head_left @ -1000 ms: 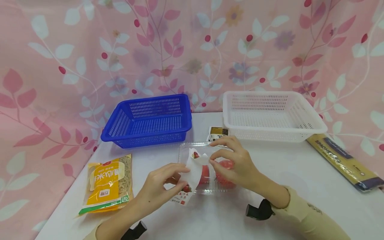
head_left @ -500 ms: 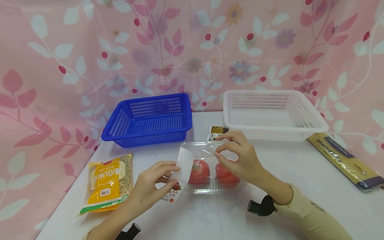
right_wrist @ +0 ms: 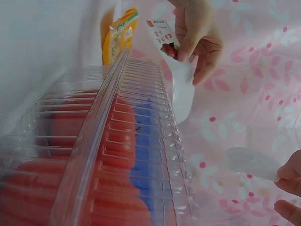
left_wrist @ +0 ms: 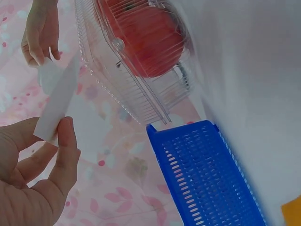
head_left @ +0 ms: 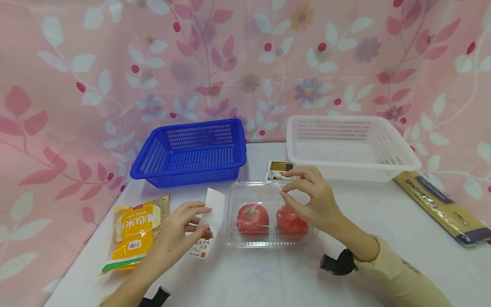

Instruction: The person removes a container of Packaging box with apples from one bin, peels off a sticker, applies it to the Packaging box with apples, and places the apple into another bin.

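Note:
My left hand [head_left: 174, 230] pinches a white paper label [head_left: 213, 209] with red fruit and printed characters, held left of a clear plastic clamshell box [head_left: 245, 192]. Through the box show two red tomatoes [head_left: 252, 219]. Above the box's right part, my right hand [head_left: 314, 198] holds a small piece of translucent film [right_wrist: 251, 162] between thumb and finger. In the left wrist view that film [left_wrist: 49, 77] hangs from the right hand's fingertips, behind the label [left_wrist: 61, 101]. The box looks closed, and my right hand hides some of its right side.
Behind stand a blue basket [head_left: 199, 177] and a white basket [head_left: 349, 172]. A yellow pasta bag [head_left: 134, 234] lies at left, a spaghetti pack [head_left: 441, 207] at right. A small black-and-gold packet [head_left: 279, 167] lies between the baskets, behind the box.
My left hand has drawn the label leftward off the box, so the tomatoes show. The right hand has shifted slightly right and up, and the label and film have come apart.

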Demonstrator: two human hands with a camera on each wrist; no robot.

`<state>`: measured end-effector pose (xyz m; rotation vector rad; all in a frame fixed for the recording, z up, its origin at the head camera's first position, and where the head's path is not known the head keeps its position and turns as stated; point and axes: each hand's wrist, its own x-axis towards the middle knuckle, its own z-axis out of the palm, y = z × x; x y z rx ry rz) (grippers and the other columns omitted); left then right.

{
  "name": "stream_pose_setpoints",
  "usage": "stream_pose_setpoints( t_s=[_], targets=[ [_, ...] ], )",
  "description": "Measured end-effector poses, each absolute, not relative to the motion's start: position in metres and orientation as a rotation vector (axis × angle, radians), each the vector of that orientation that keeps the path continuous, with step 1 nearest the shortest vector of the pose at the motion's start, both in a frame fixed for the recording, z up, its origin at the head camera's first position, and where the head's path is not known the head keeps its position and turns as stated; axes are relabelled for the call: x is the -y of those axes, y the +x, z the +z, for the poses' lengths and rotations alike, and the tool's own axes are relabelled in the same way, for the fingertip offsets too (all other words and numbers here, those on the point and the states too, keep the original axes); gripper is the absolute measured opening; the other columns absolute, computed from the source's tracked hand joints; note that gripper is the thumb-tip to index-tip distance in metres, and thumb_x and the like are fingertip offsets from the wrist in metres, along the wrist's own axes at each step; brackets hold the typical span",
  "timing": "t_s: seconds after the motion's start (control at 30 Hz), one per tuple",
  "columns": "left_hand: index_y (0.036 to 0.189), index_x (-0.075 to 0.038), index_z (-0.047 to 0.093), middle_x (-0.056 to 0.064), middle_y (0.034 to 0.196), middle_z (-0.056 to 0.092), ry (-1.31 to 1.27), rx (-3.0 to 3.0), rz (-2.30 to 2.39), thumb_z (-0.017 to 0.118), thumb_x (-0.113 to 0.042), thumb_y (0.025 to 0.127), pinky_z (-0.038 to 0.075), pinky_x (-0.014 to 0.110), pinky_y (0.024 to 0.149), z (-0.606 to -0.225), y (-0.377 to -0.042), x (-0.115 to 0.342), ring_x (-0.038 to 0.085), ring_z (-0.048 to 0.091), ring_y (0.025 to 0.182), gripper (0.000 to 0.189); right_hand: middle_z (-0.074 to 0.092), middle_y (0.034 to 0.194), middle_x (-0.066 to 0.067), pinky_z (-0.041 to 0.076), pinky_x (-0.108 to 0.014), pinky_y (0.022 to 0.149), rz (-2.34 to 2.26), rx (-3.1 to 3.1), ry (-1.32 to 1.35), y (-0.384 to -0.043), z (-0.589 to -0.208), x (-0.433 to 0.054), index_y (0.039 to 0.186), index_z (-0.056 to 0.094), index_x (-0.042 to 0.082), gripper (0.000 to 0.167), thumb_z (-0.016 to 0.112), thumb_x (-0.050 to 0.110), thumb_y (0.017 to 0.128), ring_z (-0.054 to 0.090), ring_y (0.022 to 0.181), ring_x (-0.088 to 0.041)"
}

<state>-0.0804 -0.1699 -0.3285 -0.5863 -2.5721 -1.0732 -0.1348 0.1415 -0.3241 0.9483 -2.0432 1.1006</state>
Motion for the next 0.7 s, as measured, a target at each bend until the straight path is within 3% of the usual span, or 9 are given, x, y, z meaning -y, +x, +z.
stream_pose_setpoints(
  t_s=[0.23, 0.7],
  targets=[
    [0.109, -0.002, 0.065, 0.010, 0.116, 0.056, -0.470, 2.678, -1.046, 0.073, 0.002, 0.074, 0.053, 0.022, 0.066, -0.334, -0.086, 0.178, 0.015, 0.064, 0.078, 0.036, 0.060, 0.105, -0.006, 0.040, -0.030, 0.082, 1.059, 2.087, 0.900, -0.137, -0.325, -0.147, 0.077, 0.068, 0.010, 0.003, 0.070, 0.011, 0.076, 0.047, 0.105, -0.023],
    [0.110, -0.002, 0.066, 0.007, 0.121, 0.058, -0.395, 2.947, -0.912, 0.072, -0.002, 0.076, 0.053, 0.023, 0.065, -0.356, -0.104, 0.182, 0.015, 0.062, 0.080, 0.034, 0.060, 0.103, -0.004, 0.041, -0.041, 0.080, 0.957, 2.154, 0.829, -0.141, -0.332, -0.150, 0.074, 0.066, 0.014, 0.015, 0.074, 0.001, 0.068, 0.046, 0.103, -0.022]
  ],
)
